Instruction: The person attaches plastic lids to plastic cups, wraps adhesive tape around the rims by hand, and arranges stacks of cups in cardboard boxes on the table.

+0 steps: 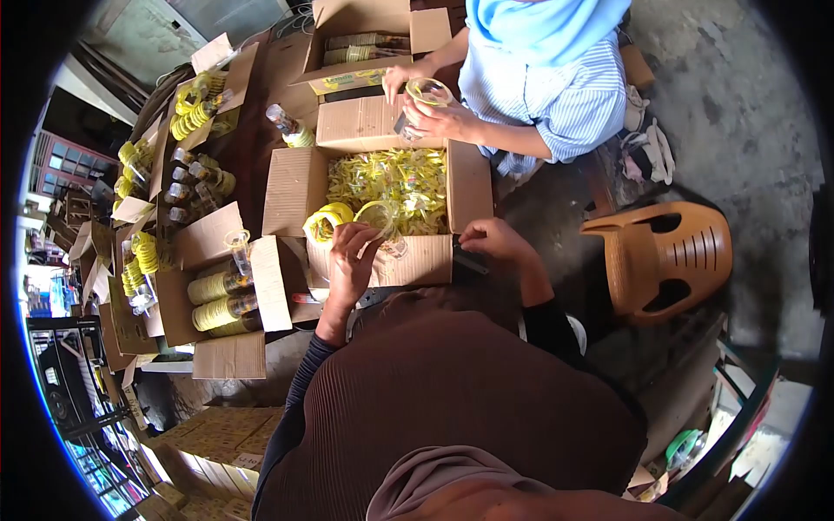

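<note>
My left hand point(354, 252) pinches the rim of a clear cup with a yellow edge point(379, 217), tilted over the near flap of an open cardboard box point(295, 187). Yellow and clear plastic scraps point(391, 178) fill that box. Just left of the cup lies a bundle of yellow rings point(327, 222). My right hand point(497, 239) is at the box's near right corner, fingers curled together; whether it holds something small I cannot make out.
Across the box, a person in a striped shirt point(565, 95) holds another clear cup point(429, 92). Boxes with stacked yellow-rimmed cups point(221, 300) stand at the left. A brown plastic chair point(669, 260) is at the right. Another box point(360, 43) sits at the back.
</note>
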A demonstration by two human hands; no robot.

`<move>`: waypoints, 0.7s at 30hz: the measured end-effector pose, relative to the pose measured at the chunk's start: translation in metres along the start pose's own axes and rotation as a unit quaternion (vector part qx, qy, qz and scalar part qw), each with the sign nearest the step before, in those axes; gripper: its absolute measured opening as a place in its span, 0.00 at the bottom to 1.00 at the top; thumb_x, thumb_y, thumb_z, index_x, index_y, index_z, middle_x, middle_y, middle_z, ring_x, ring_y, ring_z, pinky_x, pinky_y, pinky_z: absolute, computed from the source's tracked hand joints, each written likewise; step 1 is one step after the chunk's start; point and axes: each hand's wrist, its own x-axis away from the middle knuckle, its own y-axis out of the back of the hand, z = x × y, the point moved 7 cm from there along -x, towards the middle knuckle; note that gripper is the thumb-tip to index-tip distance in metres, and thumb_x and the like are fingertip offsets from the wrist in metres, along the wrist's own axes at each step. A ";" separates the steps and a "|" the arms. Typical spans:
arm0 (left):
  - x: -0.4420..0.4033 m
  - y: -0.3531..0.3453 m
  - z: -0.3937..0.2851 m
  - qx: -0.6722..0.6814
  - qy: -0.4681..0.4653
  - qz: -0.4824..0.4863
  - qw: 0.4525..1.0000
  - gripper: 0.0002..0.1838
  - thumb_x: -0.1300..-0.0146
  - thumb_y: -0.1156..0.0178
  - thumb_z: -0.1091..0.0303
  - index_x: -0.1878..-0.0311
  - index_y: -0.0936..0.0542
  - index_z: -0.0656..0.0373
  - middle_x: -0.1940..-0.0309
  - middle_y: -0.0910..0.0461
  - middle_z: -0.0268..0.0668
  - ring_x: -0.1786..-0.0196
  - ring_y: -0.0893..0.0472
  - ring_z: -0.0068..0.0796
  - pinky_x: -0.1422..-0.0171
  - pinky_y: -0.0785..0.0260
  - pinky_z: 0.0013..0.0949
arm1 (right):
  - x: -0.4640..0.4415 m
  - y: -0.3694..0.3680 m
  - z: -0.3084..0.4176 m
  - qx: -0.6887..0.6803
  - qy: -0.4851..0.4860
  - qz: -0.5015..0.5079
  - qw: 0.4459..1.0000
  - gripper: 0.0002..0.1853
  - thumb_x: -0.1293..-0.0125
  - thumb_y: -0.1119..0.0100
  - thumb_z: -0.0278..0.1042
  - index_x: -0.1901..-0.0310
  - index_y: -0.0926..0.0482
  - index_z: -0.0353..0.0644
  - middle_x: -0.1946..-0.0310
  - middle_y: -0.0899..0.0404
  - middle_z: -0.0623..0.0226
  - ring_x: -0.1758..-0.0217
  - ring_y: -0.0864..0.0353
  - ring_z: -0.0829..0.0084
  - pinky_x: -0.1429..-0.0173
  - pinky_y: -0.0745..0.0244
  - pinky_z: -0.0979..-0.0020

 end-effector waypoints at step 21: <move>0.039 -0.003 0.052 0.386 0.258 0.118 0.878 0.07 0.35 0.39 0.75 0.55 0.20 0.66 0.60 0.19 0.35 0.52 0.23 0.20 0.44 0.30 0.27 | 0.029 -0.052 -0.159 0.342 -0.125 -0.319 0.875 0.11 0.50 0.32 0.30 0.65 0.23 0.45 0.65 0.22 0.56 0.57 0.22 0.49 0.55 0.26 0.50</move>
